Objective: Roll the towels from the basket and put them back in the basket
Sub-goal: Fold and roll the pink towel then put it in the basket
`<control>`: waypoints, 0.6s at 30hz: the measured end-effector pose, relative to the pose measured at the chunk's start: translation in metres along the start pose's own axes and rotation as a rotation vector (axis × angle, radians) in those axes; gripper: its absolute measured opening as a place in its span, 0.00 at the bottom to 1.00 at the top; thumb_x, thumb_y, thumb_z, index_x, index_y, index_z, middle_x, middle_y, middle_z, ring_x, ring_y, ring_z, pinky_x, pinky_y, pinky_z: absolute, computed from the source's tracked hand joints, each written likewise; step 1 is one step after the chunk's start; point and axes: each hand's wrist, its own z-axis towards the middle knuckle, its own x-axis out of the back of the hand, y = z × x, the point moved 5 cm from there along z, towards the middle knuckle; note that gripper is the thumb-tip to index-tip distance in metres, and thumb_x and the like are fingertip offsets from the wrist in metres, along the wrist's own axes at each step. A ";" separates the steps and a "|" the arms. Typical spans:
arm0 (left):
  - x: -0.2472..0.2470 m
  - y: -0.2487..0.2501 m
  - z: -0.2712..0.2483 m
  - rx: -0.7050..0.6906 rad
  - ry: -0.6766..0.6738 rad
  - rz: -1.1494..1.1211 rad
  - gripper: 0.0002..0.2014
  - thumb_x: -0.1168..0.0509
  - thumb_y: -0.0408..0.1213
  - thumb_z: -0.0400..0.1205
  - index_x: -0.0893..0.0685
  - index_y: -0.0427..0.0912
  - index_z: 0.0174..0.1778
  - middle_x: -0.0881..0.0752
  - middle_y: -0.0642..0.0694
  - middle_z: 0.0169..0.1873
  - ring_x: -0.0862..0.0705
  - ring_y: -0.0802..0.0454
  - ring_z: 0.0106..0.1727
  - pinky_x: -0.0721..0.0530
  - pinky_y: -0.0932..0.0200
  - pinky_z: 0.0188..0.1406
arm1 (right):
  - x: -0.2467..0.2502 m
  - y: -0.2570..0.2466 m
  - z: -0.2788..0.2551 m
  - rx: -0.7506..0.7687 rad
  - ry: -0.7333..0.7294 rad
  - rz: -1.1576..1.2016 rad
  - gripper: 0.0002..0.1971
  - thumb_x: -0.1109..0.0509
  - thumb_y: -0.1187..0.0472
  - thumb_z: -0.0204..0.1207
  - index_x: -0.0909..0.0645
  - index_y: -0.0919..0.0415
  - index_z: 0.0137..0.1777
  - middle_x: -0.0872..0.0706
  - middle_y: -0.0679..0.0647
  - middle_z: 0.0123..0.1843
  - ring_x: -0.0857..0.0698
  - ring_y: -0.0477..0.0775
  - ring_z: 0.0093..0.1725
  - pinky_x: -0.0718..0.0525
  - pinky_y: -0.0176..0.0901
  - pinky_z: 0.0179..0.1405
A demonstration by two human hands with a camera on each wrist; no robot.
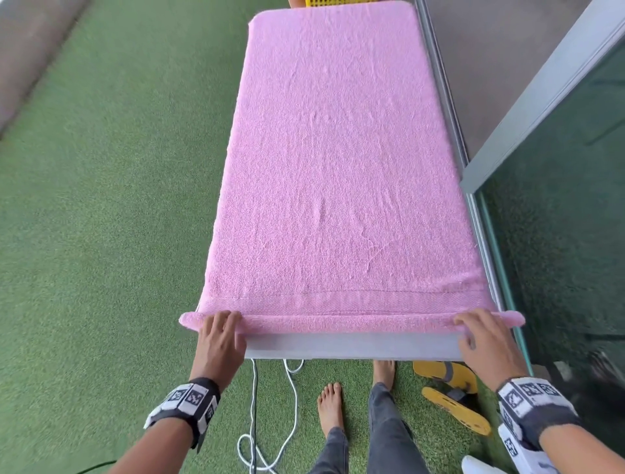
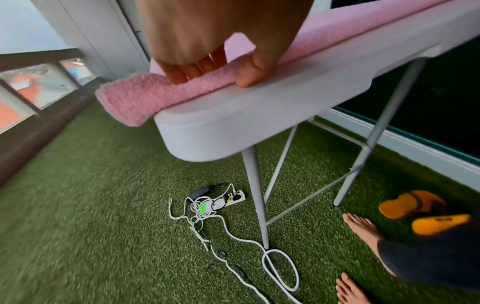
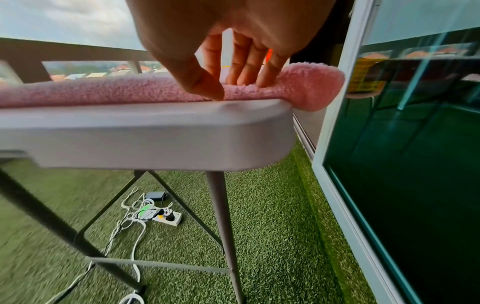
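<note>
A pink towel (image 1: pixel 338 169) lies flat along a grey folding table (image 1: pixel 351 345), covering nearly all of it. Its near end is turned over into a thin roll (image 1: pixel 348 321) whose ends overhang both table sides. My left hand (image 1: pixel 220 335) grips the roll's left end (image 2: pixel 145 98), fingers on top and thumb at the table edge. My right hand (image 1: pixel 480 335) pinches the roll's right end (image 3: pixel 306 90) the same way. A yellow basket (image 1: pixel 324 2) peeks out past the towel's far end.
The table (image 2: pixel 233 127) stands on green artificial turf. A glass sliding door (image 1: pixel 558 253) runs close along its right side. Under the table lie a power strip (image 2: pixel 231 198) with tangled white cables. Yellow sandals (image 1: pixel 453 389) and my bare feet are at the near end.
</note>
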 end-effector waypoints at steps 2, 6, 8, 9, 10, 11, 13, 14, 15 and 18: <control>0.003 -0.004 0.004 0.015 0.056 -0.010 0.11 0.36 0.26 0.74 0.19 0.33 0.52 0.17 0.40 0.45 0.25 0.46 0.47 0.21 0.46 0.50 | 0.001 0.008 0.001 -0.043 0.039 0.028 0.18 0.26 0.78 0.67 0.15 0.66 0.56 0.15 0.59 0.57 0.18 0.62 0.57 0.24 0.57 0.63; 0.014 -0.003 0.012 0.022 0.022 -0.030 0.12 0.30 0.15 0.69 0.14 0.30 0.45 0.13 0.39 0.37 0.17 0.42 0.38 0.16 0.48 0.44 | 0.006 0.016 0.010 -0.063 0.106 0.012 0.16 0.25 0.79 0.65 0.11 0.64 0.49 0.10 0.60 0.48 0.16 0.63 0.50 0.24 0.60 0.58; 0.020 -0.002 0.016 0.025 -0.014 0.011 0.07 0.40 0.29 0.79 0.16 0.35 0.42 0.15 0.43 0.33 0.19 0.45 0.35 0.16 0.43 0.39 | 0.011 0.014 0.011 -0.067 0.106 -0.105 0.10 0.25 0.72 0.65 0.10 0.57 0.41 0.10 0.53 0.39 0.19 0.57 0.44 0.31 0.54 0.52; 0.020 -0.002 0.018 0.040 -0.059 0.033 0.12 0.46 0.35 0.80 0.19 0.38 0.41 0.17 0.45 0.32 0.21 0.46 0.33 0.17 0.42 0.38 | 0.014 0.011 0.011 -0.068 0.097 -0.148 0.07 0.26 0.69 0.67 0.11 0.55 0.39 0.11 0.51 0.36 0.21 0.55 0.42 0.35 0.51 0.49; 0.019 -0.004 0.020 0.068 -0.089 0.051 0.12 0.49 0.38 0.81 0.21 0.39 0.43 0.19 0.47 0.32 0.23 0.47 0.32 0.18 0.42 0.39 | 0.015 0.010 0.012 -0.069 0.091 -0.171 0.07 0.28 0.67 0.69 0.12 0.54 0.40 0.12 0.49 0.36 0.23 0.53 0.41 0.37 0.50 0.48; 0.021 -0.006 0.023 0.108 -0.088 0.067 0.09 0.47 0.38 0.81 0.23 0.40 0.47 0.20 0.46 0.34 0.24 0.48 0.34 0.19 0.42 0.41 | 0.016 0.009 0.013 -0.076 0.088 -0.180 0.07 0.29 0.66 0.71 0.13 0.54 0.43 0.13 0.49 0.38 0.24 0.52 0.41 0.38 0.49 0.48; 0.023 -0.009 0.028 0.185 -0.034 0.116 0.11 0.38 0.33 0.77 0.25 0.41 0.55 0.22 0.42 0.43 0.25 0.46 0.42 0.22 0.41 0.48 | 0.019 0.009 0.015 -0.096 0.116 -0.179 0.10 0.28 0.66 0.71 0.15 0.53 0.49 0.15 0.51 0.44 0.22 0.54 0.43 0.38 0.50 0.52; 0.022 -0.008 0.029 0.179 -0.001 0.141 0.13 0.37 0.30 0.75 0.25 0.42 0.55 0.24 0.41 0.45 0.27 0.46 0.43 0.24 0.41 0.49 | 0.019 0.008 0.016 -0.090 0.135 -0.165 0.10 0.27 0.68 0.70 0.16 0.54 0.48 0.17 0.52 0.44 0.22 0.55 0.43 0.37 0.50 0.52; 0.021 -0.003 0.028 0.146 0.023 0.141 0.13 0.38 0.26 0.73 0.26 0.42 0.52 0.25 0.42 0.44 0.30 0.47 0.43 0.22 0.42 0.46 | 0.017 0.005 0.016 -0.072 0.135 -0.131 0.09 0.26 0.70 0.68 0.16 0.56 0.44 0.19 0.52 0.42 0.22 0.55 0.42 0.35 0.49 0.50; 0.007 0.005 0.018 0.004 0.036 0.074 0.15 0.40 0.22 0.68 0.27 0.41 0.47 0.24 0.44 0.41 0.34 0.52 0.43 0.20 0.48 0.40 | 0.002 0.002 0.012 -0.001 0.043 -0.027 0.12 0.26 0.76 0.66 0.18 0.59 0.44 0.21 0.51 0.44 0.19 0.57 0.45 0.23 0.51 0.49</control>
